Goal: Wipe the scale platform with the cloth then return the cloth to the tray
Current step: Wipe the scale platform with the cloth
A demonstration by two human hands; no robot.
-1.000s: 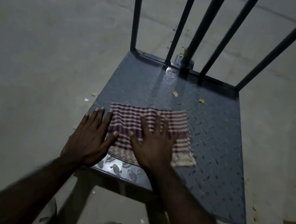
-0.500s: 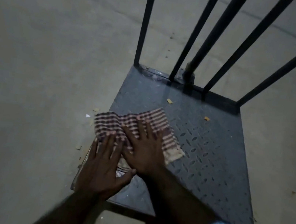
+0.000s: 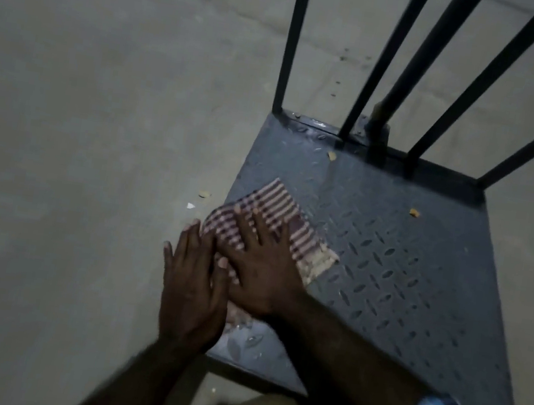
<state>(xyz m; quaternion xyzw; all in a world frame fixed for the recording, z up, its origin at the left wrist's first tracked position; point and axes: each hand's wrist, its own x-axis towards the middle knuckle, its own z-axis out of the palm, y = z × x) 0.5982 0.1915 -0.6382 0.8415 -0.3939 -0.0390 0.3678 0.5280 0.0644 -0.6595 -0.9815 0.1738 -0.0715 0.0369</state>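
One grey diamond-plate steel scale platform (image 3: 403, 275), five dark upright bars (image 3: 291, 39) at its far edge. One striped maroon-and-cream cloth (image 3: 279, 204) at the platform's left edge. Two flat, unclenched hands: right hand (image 3: 259, 270) pressing cloth, left hand (image 3: 191, 291) beside. Two crumbs (image 3: 414, 212) unswept. Risk: cloth sliding off the edge; tray unseen.

Dim light falls on a bare grey concrete floor (image 3: 99, 108) that fills the view from nine to twelve o'clock, with small pale scraps (image 3: 203, 194) scattered on it near the centre
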